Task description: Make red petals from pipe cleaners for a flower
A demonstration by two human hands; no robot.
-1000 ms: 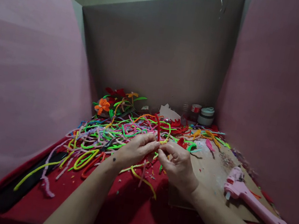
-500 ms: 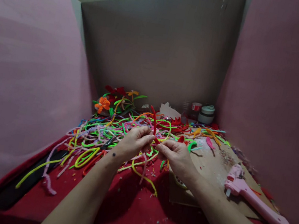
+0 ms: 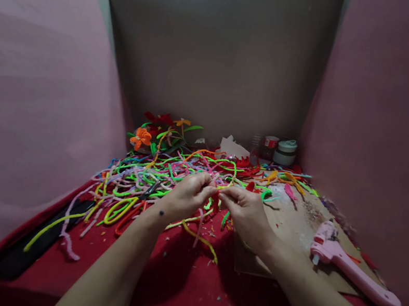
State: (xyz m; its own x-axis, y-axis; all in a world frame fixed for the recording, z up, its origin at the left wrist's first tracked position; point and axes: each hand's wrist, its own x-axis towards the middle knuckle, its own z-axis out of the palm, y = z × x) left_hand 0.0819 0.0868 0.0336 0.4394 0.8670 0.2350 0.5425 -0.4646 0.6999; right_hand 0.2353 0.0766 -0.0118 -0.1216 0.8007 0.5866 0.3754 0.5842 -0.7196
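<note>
My left hand (image 3: 187,196) and my right hand (image 3: 247,213) meet fingertip to fingertip over the red cloth (image 3: 181,286). Both are closed in a pinch on a short red pipe cleaner (image 3: 215,201), most of which is hidden between the fingers. Just behind them lies a tangled heap of pipe cleaners (image 3: 169,173) in green, pink, yellow, orange and red. A yellow pipe cleaner (image 3: 201,237) curls on the cloth under my hands.
A pink glue gun (image 3: 350,271) lies on a cardboard sheet (image 3: 293,232) at the right. Finished pipe-cleaner flowers (image 3: 152,136) stand at the back left, small jars (image 3: 284,152) at the back right. Pink and brown panels wall in three sides.
The red pipe cleaner's upright end, which stuck up above my fingers before, has gone down into the pinch. My hands have stayed together; the view has tilted slightly.
</note>
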